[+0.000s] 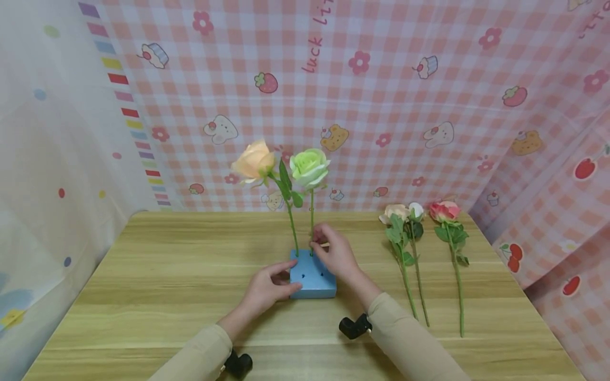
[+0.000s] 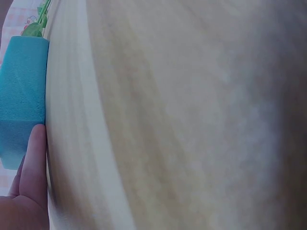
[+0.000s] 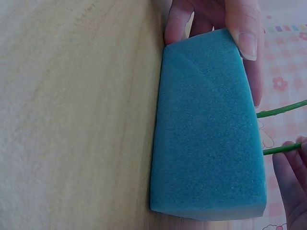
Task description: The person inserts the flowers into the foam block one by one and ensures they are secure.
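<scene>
A blue foam block (image 1: pixel 312 286) lies on the table, with small dark holes in its top. My left hand (image 1: pixel 269 286) grips the block's left end; in the right wrist view, its fingers (image 3: pixel 178 24) sit against that end. An artificial peach rose (image 1: pixel 254 161) stands in the block's back left, leaning left. Beside it a light green rose (image 1: pixel 310 166) rises almost upright, its stem's foot at the block's back hole. My right hand (image 1: pixel 335 254) pinches this stem low down, just above the foam. The left wrist view shows a finger (image 2: pixel 36 158) along the block's lower side.
To the right on the wooden table (image 1: pixel 167 275) lie a pale cream rose (image 1: pixel 396 212), a white rose (image 1: pixel 416 210) and a pink rose (image 1: pixel 445 211), stems toward me. A checked cloth (image 1: pixel 381 100) hangs behind the table's back edge.
</scene>
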The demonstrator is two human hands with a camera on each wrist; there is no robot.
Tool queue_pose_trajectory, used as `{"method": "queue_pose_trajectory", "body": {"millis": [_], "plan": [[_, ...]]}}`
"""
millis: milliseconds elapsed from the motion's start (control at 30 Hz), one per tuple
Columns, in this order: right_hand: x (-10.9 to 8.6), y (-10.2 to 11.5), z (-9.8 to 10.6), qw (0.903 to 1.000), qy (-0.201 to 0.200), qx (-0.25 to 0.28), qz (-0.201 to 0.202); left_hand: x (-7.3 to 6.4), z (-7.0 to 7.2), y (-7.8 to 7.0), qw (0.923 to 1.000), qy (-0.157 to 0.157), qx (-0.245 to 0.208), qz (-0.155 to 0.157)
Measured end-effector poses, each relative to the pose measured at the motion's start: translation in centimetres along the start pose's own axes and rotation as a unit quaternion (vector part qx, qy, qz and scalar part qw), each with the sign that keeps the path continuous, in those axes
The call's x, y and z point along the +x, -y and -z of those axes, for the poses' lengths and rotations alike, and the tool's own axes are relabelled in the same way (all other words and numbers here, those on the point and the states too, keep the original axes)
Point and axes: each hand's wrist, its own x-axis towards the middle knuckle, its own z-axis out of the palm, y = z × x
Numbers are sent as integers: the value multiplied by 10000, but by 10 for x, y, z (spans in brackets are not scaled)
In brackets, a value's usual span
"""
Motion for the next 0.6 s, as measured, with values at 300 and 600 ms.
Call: {"method": "queue_pose_trajectory", "body": {"millis": [300, 600], "plan": [[0, -1, 0, 10000, 40, -15, -27, -5, -1, -12, 9999, -45, -128, 48], [-1, -4, 0, 9996, 20, 223, -197, 0, -1, -1, 9999, -29, -133, 99]]}}
